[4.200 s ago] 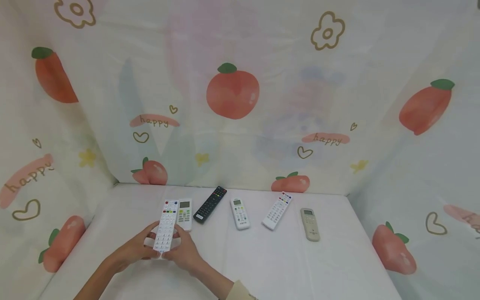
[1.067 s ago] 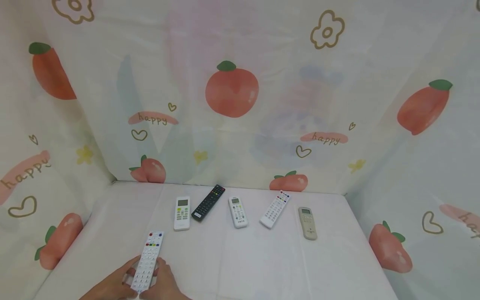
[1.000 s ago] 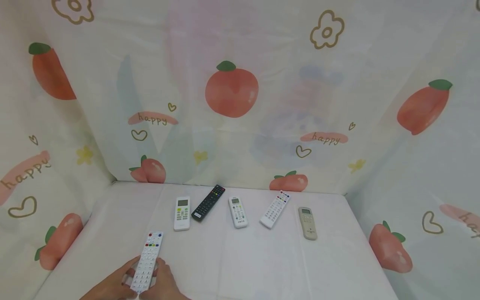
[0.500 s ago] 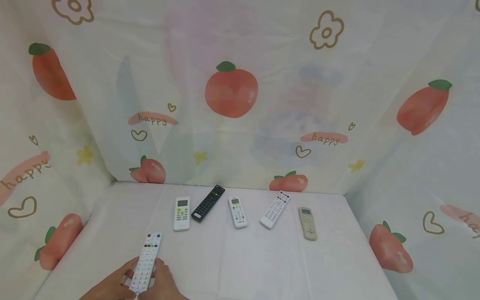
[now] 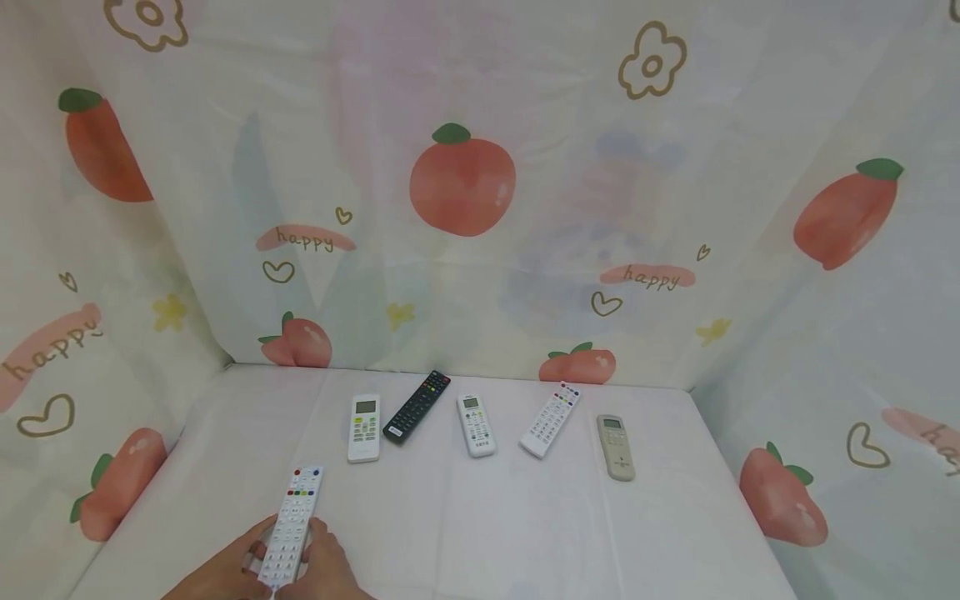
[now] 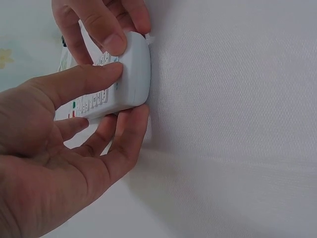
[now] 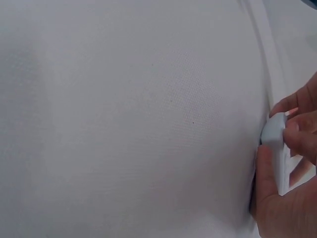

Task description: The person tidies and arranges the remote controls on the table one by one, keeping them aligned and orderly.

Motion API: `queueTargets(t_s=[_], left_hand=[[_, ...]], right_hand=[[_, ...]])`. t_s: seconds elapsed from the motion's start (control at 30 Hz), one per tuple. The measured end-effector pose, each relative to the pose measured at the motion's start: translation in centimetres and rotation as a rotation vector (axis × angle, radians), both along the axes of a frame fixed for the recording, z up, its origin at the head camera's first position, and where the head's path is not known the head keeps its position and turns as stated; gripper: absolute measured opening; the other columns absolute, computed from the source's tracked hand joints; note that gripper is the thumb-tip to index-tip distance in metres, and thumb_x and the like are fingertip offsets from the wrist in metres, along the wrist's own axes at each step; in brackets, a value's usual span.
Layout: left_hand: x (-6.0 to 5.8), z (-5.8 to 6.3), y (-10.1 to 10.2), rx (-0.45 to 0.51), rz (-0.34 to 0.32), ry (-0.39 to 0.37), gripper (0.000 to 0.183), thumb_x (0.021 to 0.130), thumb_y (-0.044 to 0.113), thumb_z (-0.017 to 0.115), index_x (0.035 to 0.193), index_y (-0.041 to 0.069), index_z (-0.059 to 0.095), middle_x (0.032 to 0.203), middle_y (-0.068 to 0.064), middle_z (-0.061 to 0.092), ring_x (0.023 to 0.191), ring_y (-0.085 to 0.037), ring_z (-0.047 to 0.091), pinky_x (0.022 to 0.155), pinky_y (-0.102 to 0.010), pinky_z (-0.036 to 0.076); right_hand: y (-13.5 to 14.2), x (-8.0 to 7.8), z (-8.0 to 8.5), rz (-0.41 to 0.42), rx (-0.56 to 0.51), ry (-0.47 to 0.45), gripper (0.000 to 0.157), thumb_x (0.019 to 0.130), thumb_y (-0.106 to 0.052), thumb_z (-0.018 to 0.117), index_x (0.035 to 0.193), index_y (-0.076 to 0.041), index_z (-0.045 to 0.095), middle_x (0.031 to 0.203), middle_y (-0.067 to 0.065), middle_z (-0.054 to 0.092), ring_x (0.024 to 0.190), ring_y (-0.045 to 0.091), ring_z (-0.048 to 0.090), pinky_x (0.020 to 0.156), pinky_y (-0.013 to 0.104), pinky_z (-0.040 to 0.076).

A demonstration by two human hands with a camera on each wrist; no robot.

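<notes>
A long white remote control [image 5: 292,525] with red, blue and other coloured buttons is held between both hands at the near left. In the head view the left hand [image 5: 232,568] grips its left edge and the right hand [image 5: 326,562] its right edge. From the left wrist view, the left thumb [image 6: 94,82] presses on the top face near the remote's end, while the other left fingers curl beneath. Part of the right hand [image 6: 96,22] shows beyond it, thumb on top too. The right wrist view catches the remote's end [image 7: 274,131] close to the white cloth.
Farther back lie a white remote with a screen [image 5: 364,429], a black remote [image 5: 416,407], another white screened remote [image 5: 476,426], a white remote with coloured buttons [image 5: 551,419] and a beige remote [image 5: 616,447]. Fruit-printed fabric [image 5: 480,283] walls the white table [image 5: 517,517].
Over about three seconds, both hands brought the white remote from beside the screened white remote toward the near left. During the last second it has shifted only very slightly nearer.
</notes>
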State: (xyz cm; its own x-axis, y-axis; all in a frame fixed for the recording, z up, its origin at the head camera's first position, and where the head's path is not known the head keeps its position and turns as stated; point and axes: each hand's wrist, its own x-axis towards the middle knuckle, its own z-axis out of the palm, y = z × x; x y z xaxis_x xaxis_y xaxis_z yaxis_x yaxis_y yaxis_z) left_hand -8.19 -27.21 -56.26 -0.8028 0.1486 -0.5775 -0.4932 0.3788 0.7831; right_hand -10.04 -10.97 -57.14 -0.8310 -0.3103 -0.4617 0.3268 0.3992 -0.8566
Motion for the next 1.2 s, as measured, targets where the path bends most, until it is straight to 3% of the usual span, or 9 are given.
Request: queueTargets(t_s=[0.23, 0.63, 0.9, 1.07, 1.2], left_hand=[[-0.1, 0.5, 0.2, -0.065, -0.004, 0.014, 0.099, 0.064, -0.001, 0.076, 0.144, 0.005, 0.018, 0.107, -0.017, 0.037, 0.083, -0.026, 0.048, 0.063, -0.034, 0.046], [-0.6, 0.1, 0.0, -0.134, 0.024, 0.044, 0.095, 0.063, -0.007, 0.073, 0.142, 0.001, 0.022, 0.101, -0.014, 0.040, 0.079, -0.024, 0.048, 0.063, -0.035, 0.045], [-1.0, 0.3, -0.3, -0.206, 0.019, 0.015, 0.097, 0.064, 0.014, 0.080, 0.141, 0.000, 0.024, 0.100, -0.013, 0.043, 0.081, -0.023, 0.048, 0.065, -0.033, 0.045], [-1.6, 0.3, -1.2, -0.278, -0.009, 0.038, 0.091, 0.069, 0.029, 0.077, 0.137, -0.003, 0.027, 0.096, -0.011, 0.048, 0.077, -0.022, 0.050, 0.066, -0.034, 0.048], [-2.2, 1.0, -1.5, -0.287, 0.006, 0.076, 0.086, 0.073, 0.032, 0.075, 0.137, -0.002, 0.029, 0.097, -0.011, 0.050, 0.077, -0.022, 0.052, 0.067, -0.037, 0.049]], right_hand=[[-0.1, 0.1, -0.2, 0.018, 0.012, 0.029, 0.085, 0.061, -0.004, 0.080, 0.134, -0.007, 0.038, 0.087, -0.002, 0.046, 0.074, 0.014, 0.048, 0.069, 0.035, 0.047], [-0.4, 0.1, -0.4, 0.014, 0.051, 0.020, 0.085, 0.061, -0.006, 0.081, 0.134, -0.010, 0.038, 0.082, -0.002, 0.046, 0.071, 0.015, 0.048, 0.067, 0.037, 0.047], [-0.3, 0.3, 0.0, 0.019, 0.037, 0.010, 0.080, 0.066, -0.006, 0.079, 0.134, -0.010, 0.038, 0.082, -0.002, 0.046, 0.071, 0.015, 0.048, 0.065, 0.036, 0.047], [-0.4, 0.6, -0.3, 0.003, 0.053, 0.009, 0.081, 0.066, -0.010, 0.079, 0.135, -0.009, 0.037, 0.081, -0.002, 0.047, 0.070, 0.016, 0.048, 0.063, 0.037, 0.046], [-0.3, 0.6, -0.7, -0.019, 0.079, -0.026, 0.080, 0.067, -0.013, 0.080, 0.134, -0.011, 0.038, 0.082, -0.001, 0.049, 0.071, 0.018, 0.049, 0.065, 0.040, 0.046]])
